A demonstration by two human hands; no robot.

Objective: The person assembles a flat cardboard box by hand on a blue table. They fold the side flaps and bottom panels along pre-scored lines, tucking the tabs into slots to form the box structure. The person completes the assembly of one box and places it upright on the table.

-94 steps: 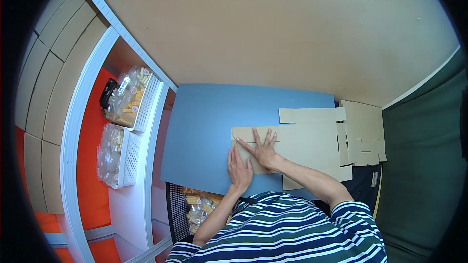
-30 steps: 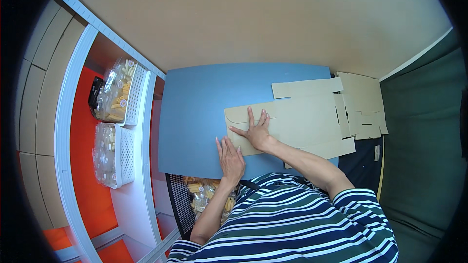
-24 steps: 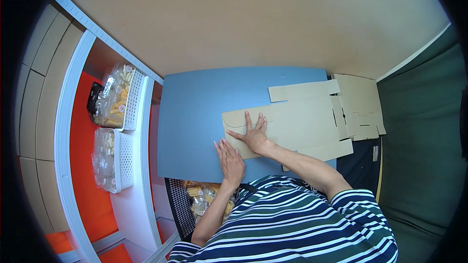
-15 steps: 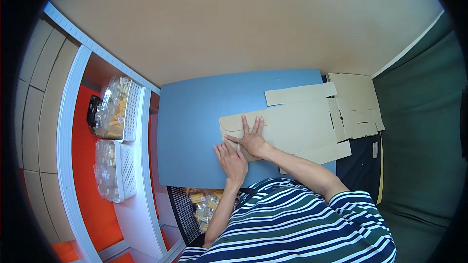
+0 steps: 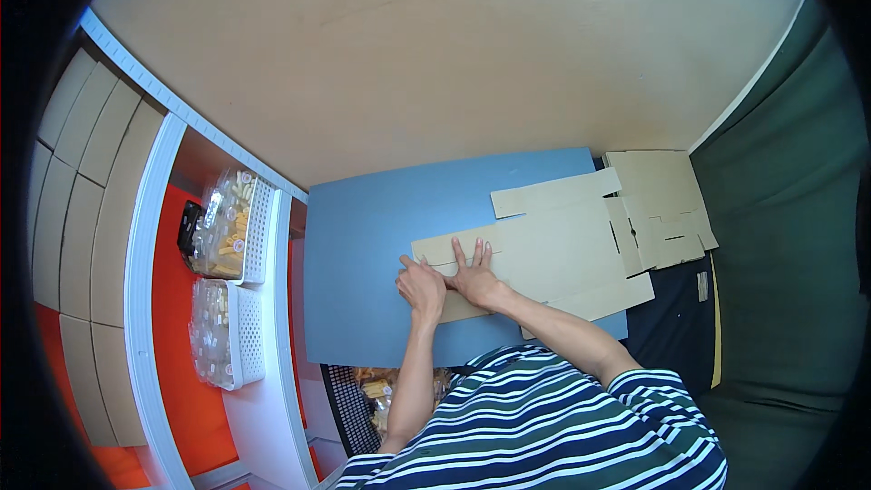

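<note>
A flat brown cardboard box blank lies unfolded on the blue-grey board, its narrow end toward the left. My right hand presses down on that end, fingers stretched out and spread, palm down. Beside it, my left hand is closed at the blank's left edge, its fingers bent over the edge flap. The thumb side of the left hand nearly meets the right thumb. Part of the flap is hidden beneath both hands.
More flat cardboard blanks are stacked at the right, beside dark cloth. White perforated baskets with clear packs of food stand on the left shelf. A black crate of similar packs sits below the board's front edge. Boxes line the far left.
My left hand has gone from lying with fingers stretched out to bending them at the blank's left edge. My right hand stays spread on the cardboard. The whole view has shifted slightly.
</note>
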